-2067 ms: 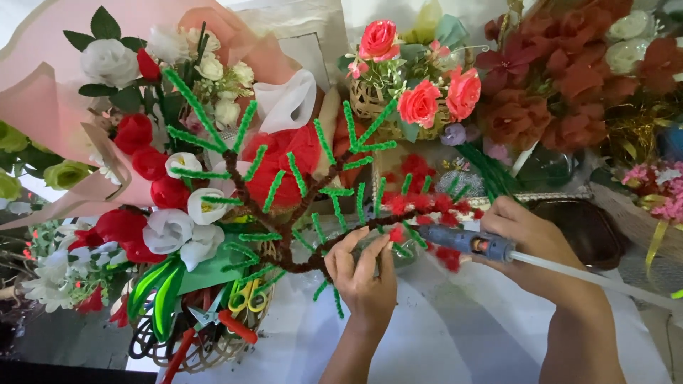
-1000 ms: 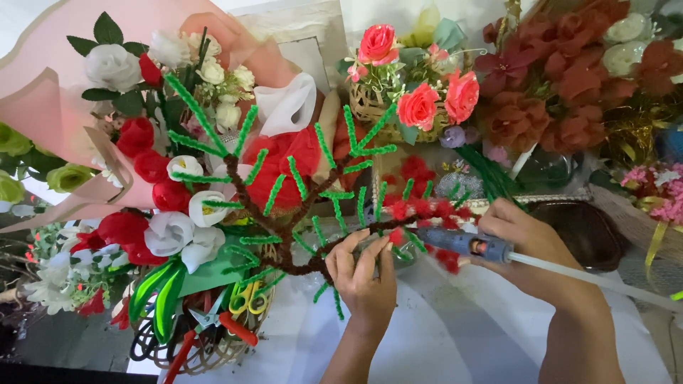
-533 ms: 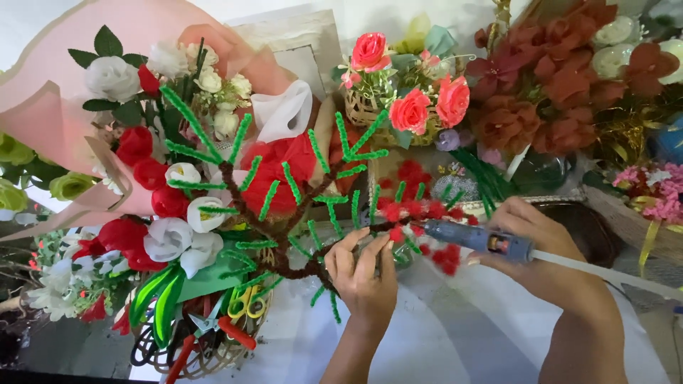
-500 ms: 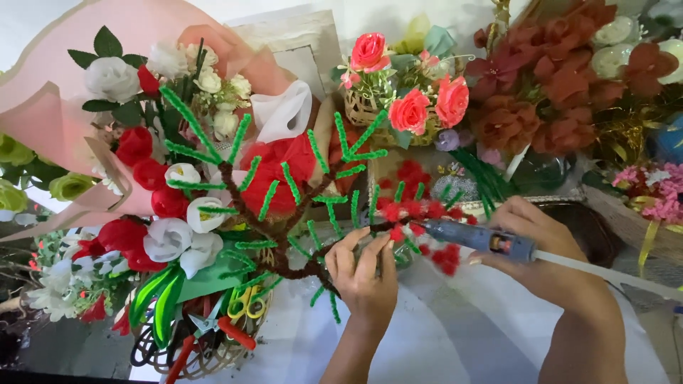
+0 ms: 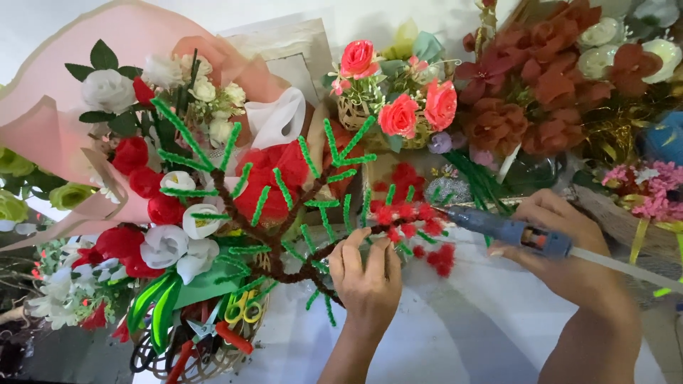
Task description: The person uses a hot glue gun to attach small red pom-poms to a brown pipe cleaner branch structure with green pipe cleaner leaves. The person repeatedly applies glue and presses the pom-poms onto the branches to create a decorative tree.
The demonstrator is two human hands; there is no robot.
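A small craft tree (image 5: pixel 284 213) of brown fuzzy-wire branches with green wire leaves and red fluffy blossoms (image 5: pixel 409 217) stands in the middle. My left hand (image 5: pixel 366 274) grips its branch from below, fingertips touching the red blossoms. My right hand (image 5: pixel 562 245) holds a blue hot glue gun (image 5: pixel 509 231) level, its nozzle pointing left at the blossoms. A white glue stick (image 5: pixel 626 267) sticks out behind the gun.
Artificial bouquets crowd the back: a pink-wrapped one of red and white roses (image 5: pixel 135 178) at left, a small basket of pink roses (image 5: pixel 398 107) in the middle, dark red flowers (image 5: pixel 548 78) at right. A wire basket holding scissors and pliers (image 5: pixel 213 334) sits at lower left.
The glue gun has shifted from lower beside the tree up toward the red blossoms, its nozzle now against them. My left hand stays on the branch.
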